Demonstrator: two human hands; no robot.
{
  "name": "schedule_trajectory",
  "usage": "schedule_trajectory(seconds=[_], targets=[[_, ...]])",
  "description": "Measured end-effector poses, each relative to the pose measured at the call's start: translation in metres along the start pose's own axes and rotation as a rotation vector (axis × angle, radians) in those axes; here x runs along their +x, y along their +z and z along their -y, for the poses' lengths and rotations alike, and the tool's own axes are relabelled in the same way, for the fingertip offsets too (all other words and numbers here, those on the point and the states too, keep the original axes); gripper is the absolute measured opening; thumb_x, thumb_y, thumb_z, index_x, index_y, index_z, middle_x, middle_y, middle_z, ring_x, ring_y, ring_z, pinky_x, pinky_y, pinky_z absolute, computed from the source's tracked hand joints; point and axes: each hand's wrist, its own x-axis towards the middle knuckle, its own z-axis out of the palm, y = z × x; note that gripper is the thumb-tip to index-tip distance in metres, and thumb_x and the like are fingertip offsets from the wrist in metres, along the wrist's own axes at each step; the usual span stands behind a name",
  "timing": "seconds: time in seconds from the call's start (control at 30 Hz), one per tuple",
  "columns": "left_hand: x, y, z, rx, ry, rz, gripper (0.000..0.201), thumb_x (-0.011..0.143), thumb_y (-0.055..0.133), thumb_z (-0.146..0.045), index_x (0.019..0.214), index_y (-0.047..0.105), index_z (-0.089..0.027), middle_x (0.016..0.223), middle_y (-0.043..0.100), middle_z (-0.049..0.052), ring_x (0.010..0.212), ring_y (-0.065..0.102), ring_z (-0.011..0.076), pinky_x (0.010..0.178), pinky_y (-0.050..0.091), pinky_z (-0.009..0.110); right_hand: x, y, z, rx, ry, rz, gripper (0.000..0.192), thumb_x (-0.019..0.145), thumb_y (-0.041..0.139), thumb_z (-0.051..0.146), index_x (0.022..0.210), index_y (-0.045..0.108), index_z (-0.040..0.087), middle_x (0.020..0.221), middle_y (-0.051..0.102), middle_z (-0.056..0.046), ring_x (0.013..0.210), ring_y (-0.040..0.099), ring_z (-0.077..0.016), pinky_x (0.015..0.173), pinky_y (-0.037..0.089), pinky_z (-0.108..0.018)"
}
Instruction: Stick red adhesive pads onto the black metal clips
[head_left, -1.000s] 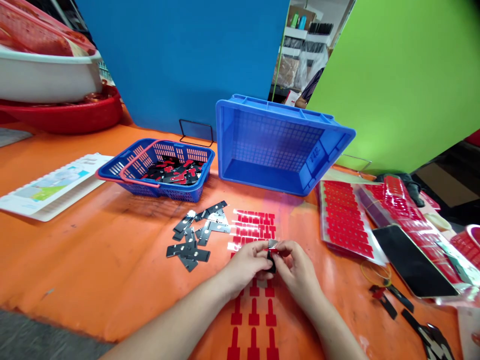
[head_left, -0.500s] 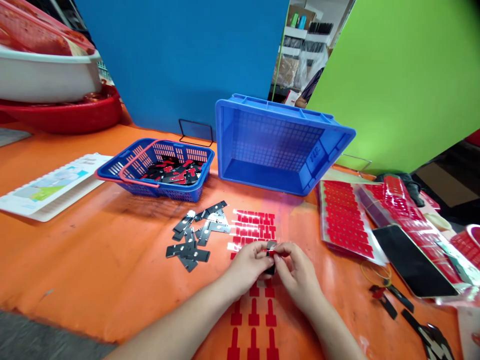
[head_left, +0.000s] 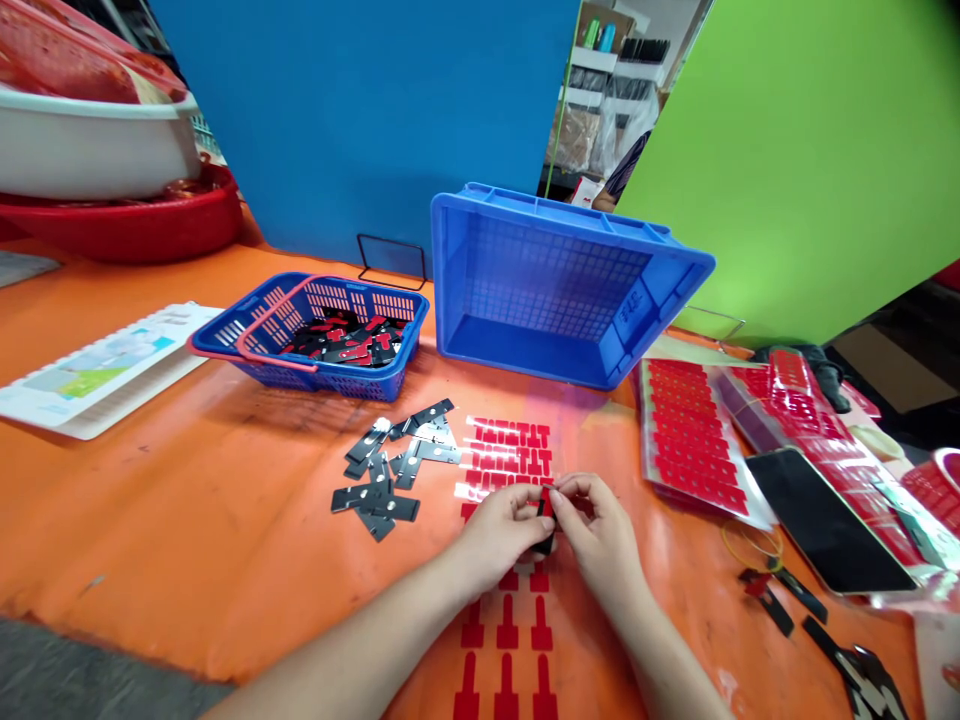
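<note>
My left hand and right hand meet over clear sheet of red T-shaped stickers, fingers pinching small black flat part with red sticker. Loose pile of black flat metal parts just left, on orange tabletop. Behind: blue slotted plastic basket with red handle, blue plastic crate tipped on side. Black phone far right.

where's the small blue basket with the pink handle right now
In the head view the small blue basket sits on the orange table, left of centre, just left of the big blue crate and behind the loose pile of black metal pieces.
</note>
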Motion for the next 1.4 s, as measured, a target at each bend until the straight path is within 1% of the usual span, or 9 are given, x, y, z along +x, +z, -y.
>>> schedule_trajectory(seconds=[0.63, 0.73, 0.87, 0.93, 1.0, 1.03, 1.17, 1.27, 1.4], targets=[[-0.002, 0.001, -0.003, -0.007, -0.030, 0.000, 0.030, 0.068, 0.058, -0.028, 0.095, 0.056, -0.017, 0.057, 0.047, -0.004, 0.054, 0.048, 0.0091, 0.055, 0.039, 0.024, -0.001, 0.001, 0.001, -0.024, 0.014, -0.016, 0.008, 0.078, 0.050, 0.027, 0.074, 0.051, 0.020, 0.080, 0.057, -0.004, 0.075, 0.056, -0.0173, 0.065, 0.047, -0.029], [-0.001, 0.001, -0.002, -0.010, -0.020, -0.014, 0.027, 0.067, 0.059, -0.030, 0.090, 0.056, -0.017, 0.058, 0.047, -0.004, 0.054, 0.047, 0.0090, 0.056, 0.040, 0.025, -0.001, 0.005, -0.005, 0.008, 0.024, -0.017, 0.010, 0.078, 0.051, 0.029, 0.080, 0.050, 0.019, 0.081, 0.057, -0.005, 0.075, 0.056, -0.0173, 0.064, 0.049, -0.029], [-0.001, 0.001, 0.001, -0.005, -0.018, -0.048, 0.019, 0.066, 0.059, -0.030, 0.080, 0.054, -0.018, 0.057, 0.046, -0.005, 0.054, 0.047, 0.0087, 0.056, 0.041, 0.025, 0.002, 0.008, -0.012, 0.097, 0.050, -0.042, 0.039, 0.071, 0.059, 0.033, 0.104, 0.042, 0.020, 0.082, 0.053, -0.003, 0.069, 0.055, -0.0150, 0.060, 0.049, -0.028], [-0.001, 0.001, 0.002, 0.010, -0.003, -0.040, 0.017, 0.067, 0.058, -0.028, 0.079, 0.055, -0.017, 0.057, 0.046, -0.005, 0.054, 0.047, 0.0090, 0.055, 0.041, 0.024, 0.004, 0.006, -0.012, 0.109, 0.095, 0.051, 0.036, 0.071, 0.059, 0.037, 0.100, 0.046, 0.019, 0.078, 0.054, -0.002, 0.067, 0.054, -0.0145, 0.059, 0.048, -0.026], [-0.002, 0.001, 0.002, 0.028, 0.015, -0.018, 0.018, 0.068, 0.057, -0.026, 0.083, 0.056, -0.017, 0.057, 0.048, -0.004, 0.054, 0.048, 0.0091, 0.053, 0.040, 0.023, 0.007, 0.003, -0.011, 0.119, 0.154, 0.154, 0.025, 0.074, 0.055, 0.042, 0.084, 0.053, 0.019, 0.071, 0.054, 0.000, 0.062, 0.053, -0.0138, 0.055, 0.046, -0.025], [-0.002, 0.001, 0.002, 0.030, 0.019, -0.004, 0.021, 0.068, 0.057, -0.025, 0.087, 0.056, -0.017, 0.059, 0.051, -0.003, 0.054, 0.049, 0.0092, 0.052, 0.039, 0.022, 0.007, 0.001, -0.010, 0.133, 0.188, 0.179, 0.027, 0.076, 0.051, 0.045, 0.078, 0.054, 0.018, 0.065, 0.053, 0.000, 0.058, 0.052, -0.0132, 0.052, 0.045, -0.024], [-0.001, 0.001, 0.002, -0.001, -0.012, 0.016, 0.033, 0.068, 0.059, -0.027, 0.099, 0.054, -0.018, 0.083, 0.063, 0.006, 0.064, 0.056, 0.0125, 0.055, 0.040, 0.023, 0.010, -0.002, -0.011, 0.239, 0.299, 0.127, 0.039, 0.080, 0.039, 0.052, 0.080, 0.058, 0.017, 0.052, 0.049, 0.002, 0.046, 0.048, -0.0124, 0.041, 0.041, -0.022], [-0.003, 0.001, -0.001, -0.021, -0.038, -0.006, 0.034, 0.067, 0.061, -0.029, 0.099, 0.054, -0.018, 0.090, 0.064, 0.008, 0.071, 0.059, 0.0152, 0.058, 0.041, 0.025, 0.011, -0.003, -0.015, 0.259, 0.259, 0.070, 0.040, 0.080, 0.039, 0.051, 0.088, 0.058, 0.017, 0.061, 0.054, 0.000, 0.052, 0.053, -0.0141, 0.047, 0.045, -0.024], [-0.012, -0.002, -0.011, -0.168, -0.020, -0.003, 0.028, 0.067, 0.059, -0.025, 0.093, 0.053, -0.017, 0.087, 0.063, 0.007, 0.071, 0.058, 0.0140, 0.063, 0.042, 0.026, 0.008, -0.002, -0.016, 0.123, 0.153, 0.089, 0.035, 0.081, 0.040, 0.048, 0.090, 0.058, 0.019, 0.068, 0.059, -0.002, 0.062, 0.057, -0.0175, 0.057, 0.047, -0.028]])
